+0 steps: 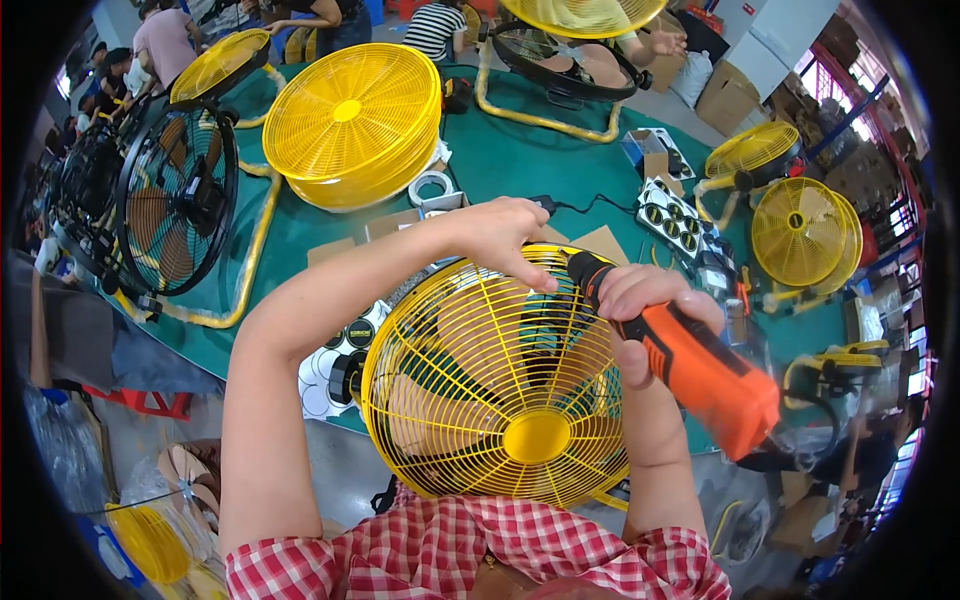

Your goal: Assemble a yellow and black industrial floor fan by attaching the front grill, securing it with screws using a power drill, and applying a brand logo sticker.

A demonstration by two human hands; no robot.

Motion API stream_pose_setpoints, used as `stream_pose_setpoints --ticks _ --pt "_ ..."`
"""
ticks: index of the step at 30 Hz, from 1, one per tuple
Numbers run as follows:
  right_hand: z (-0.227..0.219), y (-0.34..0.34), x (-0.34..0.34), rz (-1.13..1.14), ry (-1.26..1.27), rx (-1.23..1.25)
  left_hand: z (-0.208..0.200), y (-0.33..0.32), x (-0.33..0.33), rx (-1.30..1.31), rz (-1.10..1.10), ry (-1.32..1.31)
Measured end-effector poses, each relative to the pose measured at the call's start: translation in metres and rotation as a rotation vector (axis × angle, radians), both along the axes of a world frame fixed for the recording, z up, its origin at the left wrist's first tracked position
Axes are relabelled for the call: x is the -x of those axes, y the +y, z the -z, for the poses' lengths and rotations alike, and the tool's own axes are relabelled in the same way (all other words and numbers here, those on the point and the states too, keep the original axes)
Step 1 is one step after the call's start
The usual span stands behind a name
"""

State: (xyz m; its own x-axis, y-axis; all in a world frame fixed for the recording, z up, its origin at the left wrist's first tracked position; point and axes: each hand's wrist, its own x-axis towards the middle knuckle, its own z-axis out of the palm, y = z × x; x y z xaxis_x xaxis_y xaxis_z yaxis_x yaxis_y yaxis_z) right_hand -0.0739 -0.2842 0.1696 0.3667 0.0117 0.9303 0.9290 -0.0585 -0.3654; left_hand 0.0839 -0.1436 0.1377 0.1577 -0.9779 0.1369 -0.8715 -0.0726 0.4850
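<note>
A fan with a yellow wire grille [487,385] and tan blades stands right in front of me, its round yellow hub [537,436] facing up toward me. My right hand [655,300] is wrapped round an orange and black power screwdriver [705,380]. The tool's black nose meets the far right part of the grille's rim, close to my left hand. Across the fan's far edge reaches my left arm. My left hand [505,240] rests at the rim, thumb and fingers apart, with nothing visible in it. The screwdriver's bit tip is too small to make out.
A stack of yellow grilles [350,125] lies on the green table [490,185], beside a white tape roll [430,188]. Fans on bent yellow stands [255,255] flank it. At right are trays of round black badges [672,222] and another yellow fan [797,220]. Several people work beyond.
</note>
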Motion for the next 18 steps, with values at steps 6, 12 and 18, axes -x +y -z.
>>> stream_pose_setpoints --ticks 6,12,18 --pt "-0.007 -0.001 -0.009 -0.002 0.044 0.103 0.007 -0.004 -0.001 0.051 0.024 0.013" --pt "-0.01 0.008 -0.022 0.016 0.043 0.161 0.021 0.001 -0.004 0.077 -0.014 0.024" --pt "0.01 0.005 -0.045 -0.013 0.31 -0.092 0.021 -0.005 -0.003 -0.025 -0.055 0.021"
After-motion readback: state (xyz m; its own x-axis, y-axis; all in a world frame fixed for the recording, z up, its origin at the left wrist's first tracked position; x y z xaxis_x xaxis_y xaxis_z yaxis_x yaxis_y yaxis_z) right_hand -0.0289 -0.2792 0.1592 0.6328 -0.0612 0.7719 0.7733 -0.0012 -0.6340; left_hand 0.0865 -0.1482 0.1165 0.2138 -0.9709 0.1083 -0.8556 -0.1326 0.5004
